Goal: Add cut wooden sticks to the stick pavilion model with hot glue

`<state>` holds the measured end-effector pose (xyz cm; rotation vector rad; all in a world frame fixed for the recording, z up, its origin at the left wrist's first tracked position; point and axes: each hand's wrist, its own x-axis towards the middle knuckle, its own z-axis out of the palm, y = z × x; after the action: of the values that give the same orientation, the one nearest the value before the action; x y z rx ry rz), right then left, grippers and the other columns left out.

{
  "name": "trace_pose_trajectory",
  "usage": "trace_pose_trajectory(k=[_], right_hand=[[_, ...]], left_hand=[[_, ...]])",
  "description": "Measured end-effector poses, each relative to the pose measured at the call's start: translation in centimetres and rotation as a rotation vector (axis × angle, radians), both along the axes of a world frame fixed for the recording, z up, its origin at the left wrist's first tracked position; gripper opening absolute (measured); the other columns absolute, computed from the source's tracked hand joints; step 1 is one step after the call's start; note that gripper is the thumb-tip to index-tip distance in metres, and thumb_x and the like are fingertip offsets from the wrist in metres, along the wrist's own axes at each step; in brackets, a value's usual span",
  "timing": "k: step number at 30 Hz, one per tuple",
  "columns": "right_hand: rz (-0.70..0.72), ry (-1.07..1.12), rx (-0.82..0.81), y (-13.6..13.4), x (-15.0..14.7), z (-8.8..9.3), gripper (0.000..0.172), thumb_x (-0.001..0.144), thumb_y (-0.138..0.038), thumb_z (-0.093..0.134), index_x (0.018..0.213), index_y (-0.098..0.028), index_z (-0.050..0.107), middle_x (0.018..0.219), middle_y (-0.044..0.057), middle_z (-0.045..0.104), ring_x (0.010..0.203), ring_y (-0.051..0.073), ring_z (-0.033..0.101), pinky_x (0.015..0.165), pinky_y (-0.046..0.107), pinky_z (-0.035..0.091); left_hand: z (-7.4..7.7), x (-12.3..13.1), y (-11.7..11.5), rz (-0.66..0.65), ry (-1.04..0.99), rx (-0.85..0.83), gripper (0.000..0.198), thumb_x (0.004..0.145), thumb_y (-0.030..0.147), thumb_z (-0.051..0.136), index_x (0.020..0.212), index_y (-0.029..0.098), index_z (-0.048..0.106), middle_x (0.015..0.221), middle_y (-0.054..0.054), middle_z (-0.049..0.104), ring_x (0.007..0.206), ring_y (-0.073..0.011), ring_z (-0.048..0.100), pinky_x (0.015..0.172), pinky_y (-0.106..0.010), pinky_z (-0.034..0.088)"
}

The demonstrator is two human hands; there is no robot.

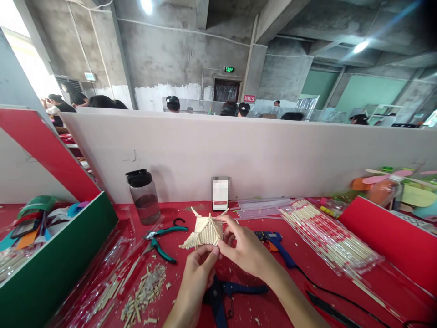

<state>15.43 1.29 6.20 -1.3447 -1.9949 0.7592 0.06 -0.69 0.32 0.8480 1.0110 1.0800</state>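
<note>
A small model house (204, 230) built from thin wooden sticks is held up over the red table. My left hand (201, 269) pinches its lower edge between thumb and fingers. On its right side, my right hand (241, 243) is closed on it with thumb and fingertips. Below my hands lies a dark blue cutting tool (218, 300), partly hidden by my left hand. Teal-handled pliers (162, 241) rest open left of the model. Behind my right hand is a blue glue gun (278, 246) with a black cord.
Stick offcuts (143, 291) lie front left. A water bottle (141, 198) and an upright phone (220, 193) stand by the white partition (256, 159). Bundled sticks (331, 232) in plastic lie right. A green board (61, 259) and a red board (392, 246) flank the table.
</note>
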Motion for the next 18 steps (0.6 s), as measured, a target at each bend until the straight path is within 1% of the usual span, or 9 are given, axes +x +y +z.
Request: trace_pose_trajectory(k=[5, 13, 16, 18], right_hand=[[-0.001, -0.007, -0.001, -0.08, -0.10, 0.34, 0.049, 0.087, -0.020, 0.059, 0.133, -0.034, 0.049, 0.079, -0.004, 0.067, 0.069, 0.015, 0.064, 0.069, 0.029, 0.048], [0.003, -0.026, 0.000, -0.29, 0.03, 0.46, 0.049, 0.089, -0.021, 0.059, 0.135, -0.032, 0.048, 0.084, -0.002, 0.068, 0.071, 0.016, 0.064, 0.071, 0.029, 0.048], [0.031, -0.022, -0.011, -0.39, 0.35, 0.52, 0.053, 0.088, -0.019, 0.059, 0.138, -0.034, 0.046, 0.090, -0.001, 0.068, 0.072, 0.015, 0.064, 0.071, 0.028, 0.047], [0.063, -0.011, -0.030, -0.45, 0.60, 0.57, 0.059, 0.087, -0.016, 0.058, 0.141, -0.035, 0.043, 0.096, -0.001, 0.068, 0.073, 0.014, 0.063, 0.071, 0.027, 0.047]], left_hand=[[-0.27, -0.01, 0.13, -0.003, 0.011, 0.001, 0.053, 0.065, 0.065, 0.079, 0.080, 0.015, 0.065, 0.041, 0.013, 0.033, 0.036, -0.0032, 0.021, 0.037, -0.017, 0.017], [-0.50, -0.10, 0.35, -0.015, 0.027, 0.012, 0.055, 0.065, 0.067, 0.077, 0.081, 0.016, 0.065, 0.039, 0.013, 0.033, 0.035, -0.0035, 0.021, 0.037, -0.018, 0.016], [-0.48, -0.26, 0.57, -0.062, 0.062, 0.015, 0.055, 0.065, 0.069, 0.076, 0.079, 0.017, 0.064, 0.037, 0.013, 0.032, 0.034, -0.0046, 0.022, 0.037, -0.019, 0.017], [-0.30, -0.33, 0.63, -0.129, 0.099, 0.029, 0.055, 0.063, 0.070, 0.076, 0.074, 0.017, 0.063, 0.039, 0.012, 0.035, 0.034, -0.0048, 0.024, 0.037, -0.020, 0.017]])
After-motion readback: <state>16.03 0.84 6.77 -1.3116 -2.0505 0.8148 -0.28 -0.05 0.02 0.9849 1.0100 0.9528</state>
